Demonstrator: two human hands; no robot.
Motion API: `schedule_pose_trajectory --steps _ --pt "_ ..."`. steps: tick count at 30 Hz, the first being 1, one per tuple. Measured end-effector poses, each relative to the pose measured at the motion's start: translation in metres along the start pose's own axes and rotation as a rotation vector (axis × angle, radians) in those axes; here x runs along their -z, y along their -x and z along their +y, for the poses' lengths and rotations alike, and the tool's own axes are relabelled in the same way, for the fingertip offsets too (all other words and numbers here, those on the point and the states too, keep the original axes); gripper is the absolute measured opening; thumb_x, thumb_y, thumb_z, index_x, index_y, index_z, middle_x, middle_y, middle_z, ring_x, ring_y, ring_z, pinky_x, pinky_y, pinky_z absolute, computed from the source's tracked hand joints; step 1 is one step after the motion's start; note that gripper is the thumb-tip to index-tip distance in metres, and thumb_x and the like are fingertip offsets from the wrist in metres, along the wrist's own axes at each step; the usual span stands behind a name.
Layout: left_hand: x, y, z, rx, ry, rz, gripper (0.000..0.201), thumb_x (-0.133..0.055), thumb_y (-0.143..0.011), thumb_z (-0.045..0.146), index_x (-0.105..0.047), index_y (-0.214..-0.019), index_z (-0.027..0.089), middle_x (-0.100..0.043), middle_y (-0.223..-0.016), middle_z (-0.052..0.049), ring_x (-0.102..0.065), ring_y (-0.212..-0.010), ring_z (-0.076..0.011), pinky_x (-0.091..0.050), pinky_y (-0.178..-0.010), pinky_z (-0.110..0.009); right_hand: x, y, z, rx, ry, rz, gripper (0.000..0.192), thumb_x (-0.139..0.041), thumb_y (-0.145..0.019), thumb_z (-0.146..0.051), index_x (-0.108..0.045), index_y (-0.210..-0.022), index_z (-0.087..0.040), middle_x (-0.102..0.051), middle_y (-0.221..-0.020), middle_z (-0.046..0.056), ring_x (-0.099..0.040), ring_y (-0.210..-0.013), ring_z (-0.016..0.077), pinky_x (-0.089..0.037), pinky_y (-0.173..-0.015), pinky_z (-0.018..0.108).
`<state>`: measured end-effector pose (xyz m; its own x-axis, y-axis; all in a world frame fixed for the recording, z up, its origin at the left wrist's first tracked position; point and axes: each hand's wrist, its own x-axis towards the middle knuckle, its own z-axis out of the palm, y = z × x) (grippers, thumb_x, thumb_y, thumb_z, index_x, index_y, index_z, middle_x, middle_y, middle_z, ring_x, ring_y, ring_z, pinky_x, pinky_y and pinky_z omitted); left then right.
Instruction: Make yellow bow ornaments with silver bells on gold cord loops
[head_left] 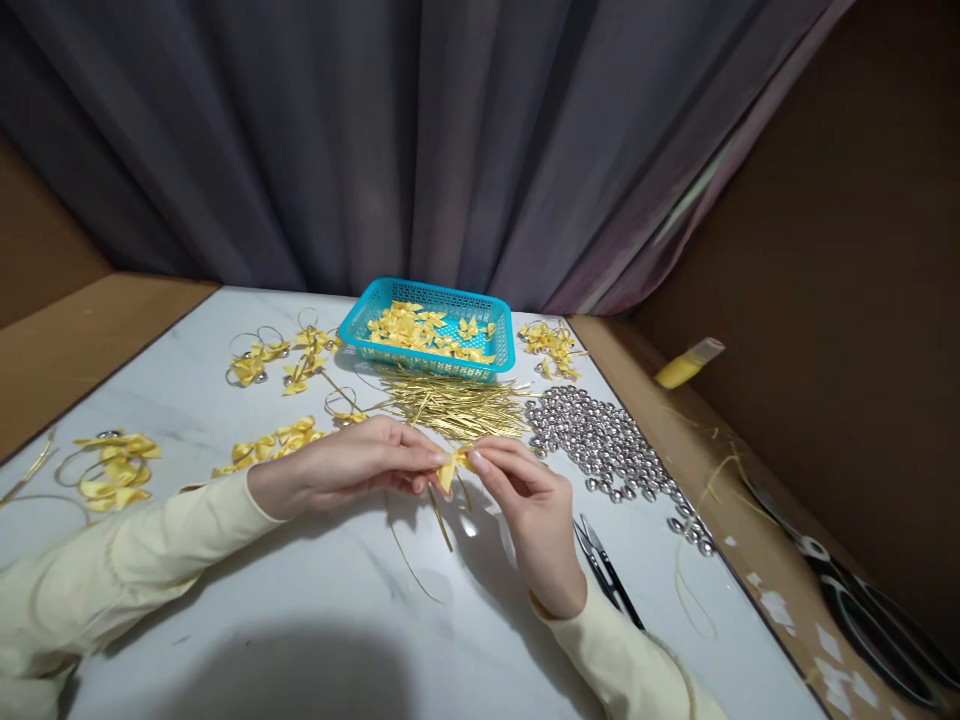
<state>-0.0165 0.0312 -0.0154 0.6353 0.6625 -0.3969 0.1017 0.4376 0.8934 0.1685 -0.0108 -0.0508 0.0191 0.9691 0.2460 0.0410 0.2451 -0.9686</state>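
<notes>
Between my two hands is a small yellow ribbon bow point(453, 466), held over the middle of the white table. My left hand point(367, 458) pinches its left side, and my right hand point(525, 500) pinches its right side between thumb and forefinger. Gold twist ties point(442, 518) stick out below the bow and left fingers; whether they are fixed to it I cannot tell. Just behind my hands lies a pile of gold twist ties point(450, 402). A heap of silver beads point(592, 435) spreads to the right of my right hand.
A blue plastic basket point(429, 364) with yellow bows stands at the back. Finished-looking bow clusters point(116, 470) and loose bows point(270, 445) lie on the left, another bow group point(553, 345) at back right. Black snips point(609, 575) lie near my right wrist; large scissors point(870, 620) rest on the right ledge.
</notes>
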Motion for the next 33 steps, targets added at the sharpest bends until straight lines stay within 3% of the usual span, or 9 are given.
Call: schedule_pose_trajectory --steps 4,14,18,23,27,33 --pt "-0.005 0.002 -0.001 0.100 0.189 0.026 0.023 -0.072 -0.074 0.034 -0.069 -0.067 0.013 -0.058 -0.061 0.002 -0.053 -0.060 -0.0081 -0.046 -0.064 -0.019 -0.002 0.003 -0.002 0.056 0.027 0.017 0.014 -0.065 -0.080 -0.016 -0.074 -0.081 -0.026 -0.068 -0.088 0.001 -0.061 -0.084 0.0130 -0.049 -0.074 0.025" --pt "-0.007 0.003 0.000 0.053 0.299 0.032 0.014 -0.071 -0.077 0.026 -0.069 -0.069 0.014 -0.056 -0.061 0.003 -0.049 -0.057 -0.0061 -0.046 -0.062 -0.016 -0.003 0.002 -0.007 0.038 -0.032 0.040 0.012 -0.065 -0.080 -0.017 -0.074 -0.080 -0.025 -0.069 -0.090 0.002 -0.062 -0.088 0.0138 -0.051 -0.077 0.025" --pt "-0.006 0.004 0.002 0.013 0.220 0.070 0.015 -0.069 -0.079 0.027 -0.070 -0.070 0.015 -0.058 -0.064 0.002 -0.050 -0.062 -0.0070 -0.045 -0.065 -0.016 0.002 0.002 -0.007 0.050 0.000 0.057 0.011 -0.061 -0.084 -0.021 -0.071 -0.080 -0.021 -0.066 -0.090 0.005 -0.062 -0.082 0.0158 -0.052 -0.062 0.026" --pt "-0.003 0.004 0.008 -0.053 0.068 0.159 0.018 -0.066 -0.081 0.029 -0.070 -0.074 0.013 -0.061 -0.073 -0.001 -0.053 -0.072 -0.0098 -0.044 -0.074 -0.020 0.006 0.006 -0.008 0.217 0.241 0.015 0.012 -0.056 -0.086 -0.017 -0.064 -0.076 -0.017 -0.061 -0.061 0.000 -0.054 -0.052 0.0107 -0.045 -0.051 0.024" --pt "-0.004 0.005 0.011 -0.048 0.063 0.186 0.017 -0.068 -0.078 0.029 -0.070 -0.073 0.013 -0.061 -0.073 -0.001 -0.053 -0.073 -0.0107 -0.044 -0.076 -0.023 0.005 0.008 -0.007 0.345 0.371 -0.036 0.012 -0.052 -0.087 -0.013 -0.061 -0.079 -0.017 -0.063 -0.064 0.001 -0.052 -0.051 0.0101 -0.042 -0.049 0.023" --pt "-0.007 0.006 0.012 -0.033 0.143 0.171 0.016 -0.069 -0.078 0.025 -0.067 -0.067 0.013 -0.055 -0.060 0.004 -0.051 -0.065 -0.0081 -0.044 -0.077 -0.022 0.004 0.009 -0.006 0.400 0.428 -0.042 0.013 -0.050 -0.087 -0.010 -0.061 -0.082 -0.016 -0.066 -0.067 0.002 -0.053 -0.050 0.0097 -0.042 -0.050 0.023"
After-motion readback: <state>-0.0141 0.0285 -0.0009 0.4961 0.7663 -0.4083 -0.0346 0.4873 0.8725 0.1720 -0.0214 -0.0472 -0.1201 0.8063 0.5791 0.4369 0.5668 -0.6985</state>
